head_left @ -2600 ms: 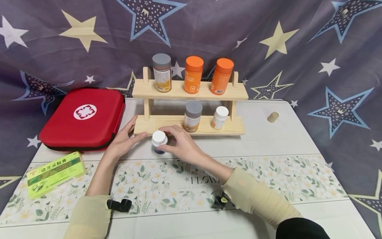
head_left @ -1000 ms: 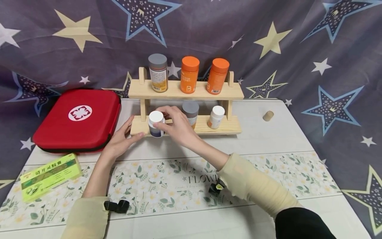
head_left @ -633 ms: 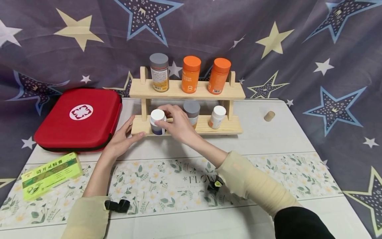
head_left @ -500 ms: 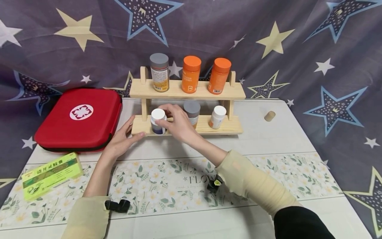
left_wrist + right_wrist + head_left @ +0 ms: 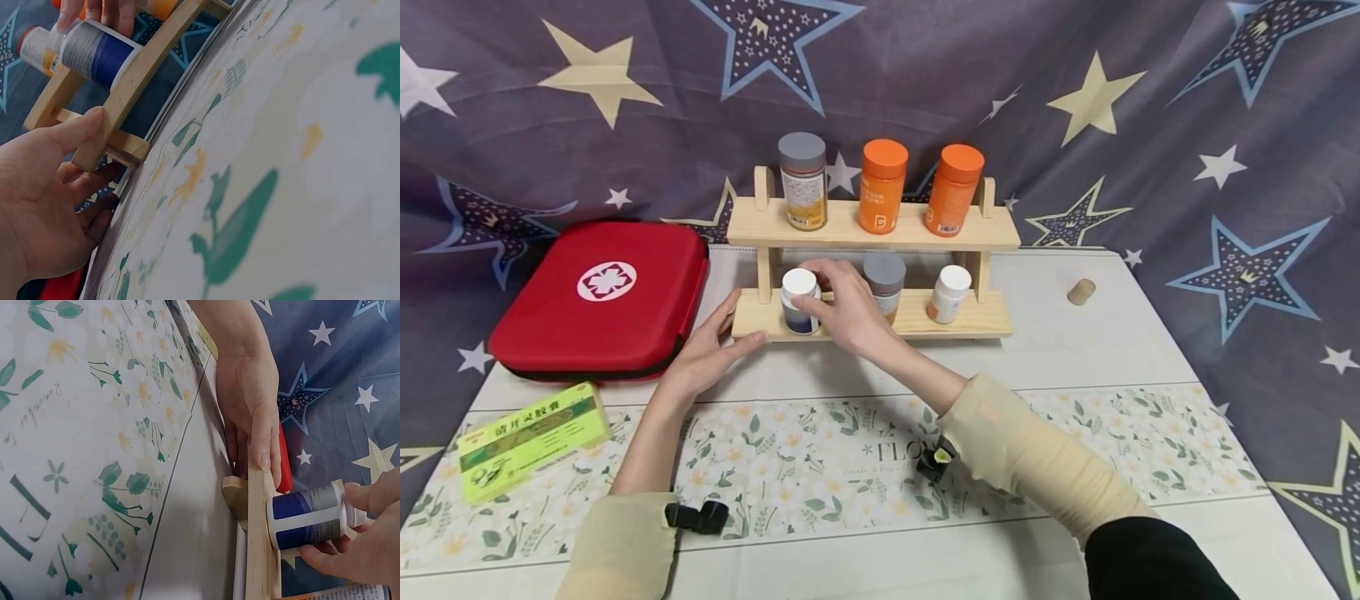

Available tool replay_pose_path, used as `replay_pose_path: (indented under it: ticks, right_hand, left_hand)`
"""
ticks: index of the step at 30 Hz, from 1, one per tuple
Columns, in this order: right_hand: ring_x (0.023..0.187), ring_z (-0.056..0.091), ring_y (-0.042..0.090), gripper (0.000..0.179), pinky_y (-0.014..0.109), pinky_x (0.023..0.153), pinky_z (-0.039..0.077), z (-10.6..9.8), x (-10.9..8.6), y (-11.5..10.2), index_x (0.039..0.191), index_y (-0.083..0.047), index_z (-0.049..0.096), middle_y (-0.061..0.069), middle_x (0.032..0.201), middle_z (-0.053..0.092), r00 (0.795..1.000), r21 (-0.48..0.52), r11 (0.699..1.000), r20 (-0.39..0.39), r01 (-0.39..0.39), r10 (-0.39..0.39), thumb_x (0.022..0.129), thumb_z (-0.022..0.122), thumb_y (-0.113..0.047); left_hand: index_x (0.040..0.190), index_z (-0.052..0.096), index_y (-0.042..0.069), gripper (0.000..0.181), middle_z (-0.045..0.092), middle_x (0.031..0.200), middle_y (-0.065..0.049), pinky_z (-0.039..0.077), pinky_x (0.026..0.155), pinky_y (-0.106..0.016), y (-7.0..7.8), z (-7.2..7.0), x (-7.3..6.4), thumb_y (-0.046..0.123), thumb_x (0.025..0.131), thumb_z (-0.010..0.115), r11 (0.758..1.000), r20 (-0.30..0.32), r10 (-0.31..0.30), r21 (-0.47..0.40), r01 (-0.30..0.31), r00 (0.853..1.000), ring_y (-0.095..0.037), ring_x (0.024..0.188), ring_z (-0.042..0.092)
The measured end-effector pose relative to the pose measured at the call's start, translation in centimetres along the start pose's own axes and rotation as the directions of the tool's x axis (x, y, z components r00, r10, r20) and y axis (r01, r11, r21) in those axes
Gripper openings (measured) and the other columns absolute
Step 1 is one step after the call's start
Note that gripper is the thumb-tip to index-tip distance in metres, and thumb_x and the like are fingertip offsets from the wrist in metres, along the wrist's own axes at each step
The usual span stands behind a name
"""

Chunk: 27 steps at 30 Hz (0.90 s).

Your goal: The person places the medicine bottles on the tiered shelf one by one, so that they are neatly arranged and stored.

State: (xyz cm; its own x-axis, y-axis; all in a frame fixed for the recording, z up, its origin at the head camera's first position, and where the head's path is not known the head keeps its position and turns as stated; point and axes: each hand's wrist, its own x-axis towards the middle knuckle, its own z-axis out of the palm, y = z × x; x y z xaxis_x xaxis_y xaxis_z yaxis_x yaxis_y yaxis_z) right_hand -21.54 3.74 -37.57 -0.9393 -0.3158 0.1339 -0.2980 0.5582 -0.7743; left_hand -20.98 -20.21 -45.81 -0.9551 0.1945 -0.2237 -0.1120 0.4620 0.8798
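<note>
My right hand point(image 5: 850, 312) holds a white-capped pill bottle point(image 5: 800, 321) with a blue and grey label, thumb and fingers around its upper part. The bottle stands upright at the left of the lower tier of a wooden two-tier rack point(image 5: 752, 321). In the right wrist view the bottle's base is right at the board. My left hand point(image 5: 703, 354) grips the left end of that tier; in the left wrist view its thumb point(image 5: 84, 128) lies on the front edge and the other fingers reach past the end. A grey-capped bottle point(image 5: 886, 287) stands partly behind my right hand.
A smaller white bottle point(image 5: 950, 296) sits right on the lower tier. Above stand another grey-capped bottle point(image 5: 805, 187) and two orange bottles point(image 5: 882, 196). At left are a red first-aid case point(image 5: 580, 308) and a yellow-green box point(image 5: 535, 442); a cork-like stub point(image 5: 1081, 292) lies right.
My right hand has lifted the blue-labelled bottle from the table in front of the rack onto the lower tier, then shifted it slightly back. The left hand has stayed at the rack's end.
</note>
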Motion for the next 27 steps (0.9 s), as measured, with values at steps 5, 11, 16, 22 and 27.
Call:
replay_pose_path:
  ticks: [5,11,16,22,27]
  right_hand:
    - [0.119,0.06,0.024,0.042,0.036,0.103,0.052,0.1,0.1,0.0,0.136,-0.008,0.061,0.011,0.124,0.063,1.0,-0.022,1.0,-0.016,0.009,-0.009,0.097,0.072,-0.019]
    - [0.124,0.056,0.025,0.043,0.039,0.105,0.05,0.2,0.1,-0.2,0.139,-0.009,0.06,0.011,0.131,0.062,1.0,-0.052,0.999,-0.019,-0.003,0.002,0.099,0.07,-0.021]
    - [0.125,0.056,0.024,0.045,0.039,0.106,0.049,0.2,0.1,-0.2,0.141,-0.01,0.059,0.01,0.133,0.062,1.0,-0.06,0.998,-0.017,-0.016,0.015,0.099,0.07,-0.021]
    - [0.125,0.057,0.027,0.051,0.038,0.104,0.051,0.1,0.1,-0.3,0.145,-0.009,0.055,0.012,0.133,0.061,1.0,-0.046,0.999,-0.016,-0.01,0.009,0.098,0.071,-0.021]
    - [0.132,0.058,0.027,0.065,0.038,0.109,0.05,-1.2,-0.3,-1.4,0.154,-0.009,0.044,0.014,0.144,0.057,1.0,-0.058,0.998,0.027,0.011,-0.009,0.098,0.072,-0.024]
  left_hand:
    - [0.167,0.0,0.029,0.098,0.017,0.174,-0.012,0.016,0.129,-0.062,0.1,0.0,-0.1,0.043,0.097,0.068,1.0,0.001,0.004,0.004,-0.004,1.0,-0.033,0.162,0.015]
    - [0.167,0.0,0.029,0.098,0.017,0.174,-0.013,0.017,0.128,-0.062,0.0,0.0,-0.1,0.042,0.097,0.068,1.0,0.001,0.014,0.0,-0.014,1.0,-0.033,0.162,0.015]
    - [0.167,0.0,0.029,0.099,0.018,0.173,-0.013,0.016,0.128,-0.062,0.0,0.0,-0.2,0.042,0.097,0.068,1.0,0.0,0.009,0.005,-0.009,1.0,-0.033,0.162,0.015]
    - [0.167,0.0,0.028,0.099,0.014,0.174,-0.01,0.015,0.129,-0.061,0.1,0.0,-0.3,0.042,0.097,0.069,1.0,-0.005,0.013,0.002,-0.013,1.0,-0.032,0.162,0.014]
    - [0.167,0.0,0.026,0.098,0.013,0.175,-0.008,0.016,0.129,-0.059,0.2,0.0,-0.2,0.04,0.098,0.068,1.0,-0.003,0.027,-0.005,-0.027,1.0,-0.032,0.162,0.013]
